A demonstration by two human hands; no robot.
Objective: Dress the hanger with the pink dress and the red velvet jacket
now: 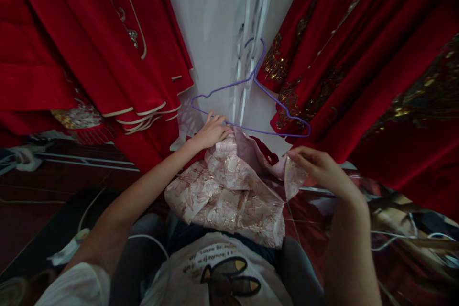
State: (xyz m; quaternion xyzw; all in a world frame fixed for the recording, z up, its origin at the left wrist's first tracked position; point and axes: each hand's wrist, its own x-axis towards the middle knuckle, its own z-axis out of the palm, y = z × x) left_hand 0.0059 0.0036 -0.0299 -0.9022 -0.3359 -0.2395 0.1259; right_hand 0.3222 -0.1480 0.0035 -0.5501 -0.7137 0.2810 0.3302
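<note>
A pale pink brocade garment [229, 191] with a shiny gold pattern and a plain pink lining lies bunched across my lap. My left hand [214, 131] is closed on its upper edge, the fingers reaching over the bottom bar of a purple wire hanger [251, 76]. The hanger stands hook up, just beyond the garment; whether the hook rests on anything, I cannot tell. On the other side, my right hand [317, 167] pinches a corner of the garment between thumb and fingers, pulling that edge out to the right. A bit of dark red fabric [265, 150] shows behind the lining.
Red garments [143, 57] with cream piping hang at the left, and red garments with gold sequins [340, 71] hang at the right. White cabinet doors [208, 19] stand between them. Loose cords and clutter [412, 229] lie at the lower right on the dark red tiled floor.
</note>
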